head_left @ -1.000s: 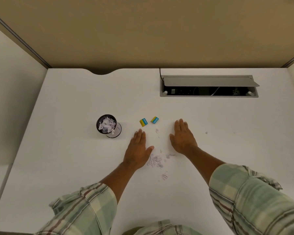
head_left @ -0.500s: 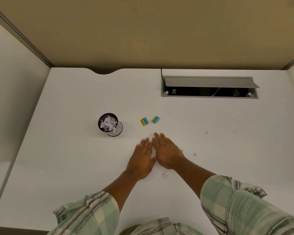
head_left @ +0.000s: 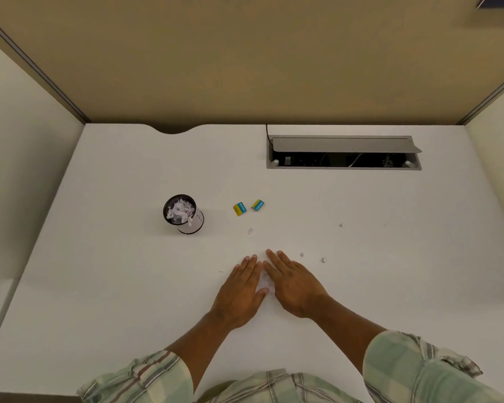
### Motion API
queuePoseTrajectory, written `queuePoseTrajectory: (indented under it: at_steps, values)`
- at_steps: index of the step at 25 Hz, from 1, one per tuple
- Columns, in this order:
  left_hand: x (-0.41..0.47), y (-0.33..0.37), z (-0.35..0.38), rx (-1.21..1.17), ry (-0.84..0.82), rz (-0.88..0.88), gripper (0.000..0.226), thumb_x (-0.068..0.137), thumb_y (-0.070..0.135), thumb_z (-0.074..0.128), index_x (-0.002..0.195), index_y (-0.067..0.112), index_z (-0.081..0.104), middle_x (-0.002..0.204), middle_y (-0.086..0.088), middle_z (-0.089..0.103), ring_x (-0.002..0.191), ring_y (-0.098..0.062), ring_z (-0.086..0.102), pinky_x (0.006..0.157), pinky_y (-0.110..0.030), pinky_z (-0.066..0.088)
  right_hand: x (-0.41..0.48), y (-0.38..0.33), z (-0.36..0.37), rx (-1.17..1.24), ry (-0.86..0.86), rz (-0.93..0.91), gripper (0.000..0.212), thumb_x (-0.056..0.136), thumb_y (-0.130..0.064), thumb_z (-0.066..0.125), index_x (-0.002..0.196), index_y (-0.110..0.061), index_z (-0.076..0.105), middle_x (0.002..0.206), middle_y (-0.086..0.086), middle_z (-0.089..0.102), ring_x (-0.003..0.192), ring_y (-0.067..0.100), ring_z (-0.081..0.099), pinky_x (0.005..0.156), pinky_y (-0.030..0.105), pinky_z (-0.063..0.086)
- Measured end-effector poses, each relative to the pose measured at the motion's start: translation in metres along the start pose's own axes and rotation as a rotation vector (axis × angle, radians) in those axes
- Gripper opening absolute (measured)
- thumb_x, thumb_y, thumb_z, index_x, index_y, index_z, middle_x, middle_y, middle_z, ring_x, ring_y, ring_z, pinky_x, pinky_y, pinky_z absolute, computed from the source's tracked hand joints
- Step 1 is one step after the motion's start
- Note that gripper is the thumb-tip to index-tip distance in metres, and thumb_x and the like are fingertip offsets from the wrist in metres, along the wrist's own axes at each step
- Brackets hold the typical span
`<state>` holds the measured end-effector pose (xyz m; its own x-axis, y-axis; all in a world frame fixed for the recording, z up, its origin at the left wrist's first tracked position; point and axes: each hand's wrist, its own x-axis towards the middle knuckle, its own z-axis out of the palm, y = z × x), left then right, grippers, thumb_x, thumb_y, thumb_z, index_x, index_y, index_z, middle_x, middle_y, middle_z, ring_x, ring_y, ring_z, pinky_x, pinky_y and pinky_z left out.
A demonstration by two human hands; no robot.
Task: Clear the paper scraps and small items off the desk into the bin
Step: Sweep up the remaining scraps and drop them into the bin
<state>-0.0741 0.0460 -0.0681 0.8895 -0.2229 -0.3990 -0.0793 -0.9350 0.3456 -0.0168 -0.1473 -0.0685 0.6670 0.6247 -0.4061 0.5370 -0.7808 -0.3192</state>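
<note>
My left hand [head_left: 240, 289] and my right hand [head_left: 294, 286] lie flat on the white desk [head_left: 99, 286], side by side, fingertips nearly touching. A small heap of paper scraps [head_left: 264, 283] is pressed between them, mostly hidden. Loose scraps lie apart: one [head_left: 250, 230] above the hands, others [head_left: 323, 259] to the right. A small black mesh bin [head_left: 183, 213], full of crumpled paper, stands up and to the left. Two yellow-and-blue erasers, one [head_left: 239, 208] and another [head_left: 257, 205], sit right of the bin.
An open grey cable tray [head_left: 344, 152] with sockets and wires is set into the desk at the back right. Beige partition walls [head_left: 245, 68] close the desk at the back and sides. A curved cut-out [head_left: 173, 130] notches the back edge.
Both hands slid together from apart, sweeping the scattered scraps into one heap between them, then pulled slightly towards me. The bin and erasers stayed put.
</note>
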Motion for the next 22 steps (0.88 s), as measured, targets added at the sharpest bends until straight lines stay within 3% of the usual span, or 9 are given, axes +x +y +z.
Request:
queuePoseTrajectory:
  at_steps: [5,10,14,17,22]
  values:
    - [0.035,-0.012,-0.030,0.035,0.103,-0.037,0.071,0.107,0.049,0.031,0.162,0.009,0.012,0.172,-0.009,0.003,0.160,-0.022,0.000,0.130,-0.038,0.008,-0.005,0.053,-0.032,0.074,0.148,0.269,0.068,0.101,-0.033,0.035,0.161,-0.011,0.013,0.171,0.008,-0.001,0.158,0.026,0.008,0.124,0.039,0.023]
    - [0.070,-0.024,-0.048,0.031,0.047,-0.064,0.074,0.106,0.050,0.030,0.162,0.008,0.008,0.172,-0.010,0.000,0.160,-0.023,-0.001,0.130,-0.038,0.005,-0.016,0.122,-0.056,0.202,0.250,0.666,0.069,0.104,-0.038,0.036,0.161,-0.007,0.011,0.171,0.012,-0.001,0.158,0.030,0.006,0.123,0.047,0.024]
    - [0.080,-0.031,-0.048,0.045,-0.007,-0.069,0.076,0.106,0.052,0.030,0.162,0.008,0.003,0.172,-0.009,-0.003,0.160,-0.021,-0.003,0.130,-0.038,0.004,-0.031,0.167,-0.063,0.256,0.276,0.861,0.071,0.103,-0.035,0.039,0.159,-0.002,0.011,0.170,0.016,0.002,0.157,0.036,0.006,0.122,0.052,0.026]
    - [0.077,-0.032,-0.044,0.062,-0.044,-0.046,0.076,0.106,0.052,0.028,0.162,0.008,0.002,0.172,-0.007,-0.004,0.160,-0.021,-0.003,0.130,-0.038,0.005,-0.034,0.178,-0.062,0.305,0.205,0.865,0.072,0.103,-0.036,0.038,0.159,-0.001,0.008,0.170,0.017,0.001,0.156,0.036,0.005,0.124,0.052,0.023]
    - [0.064,-0.029,-0.037,0.088,-0.071,-0.029,0.075,0.106,0.052,0.026,0.162,0.009,0.000,0.172,-0.006,-0.007,0.159,-0.021,-0.005,0.131,-0.038,0.005,-0.015,0.140,-0.049,0.252,0.134,0.675,0.072,0.105,-0.040,0.034,0.160,-0.004,0.006,0.170,0.017,-0.003,0.157,0.038,-0.001,0.127,0.050,0.013]
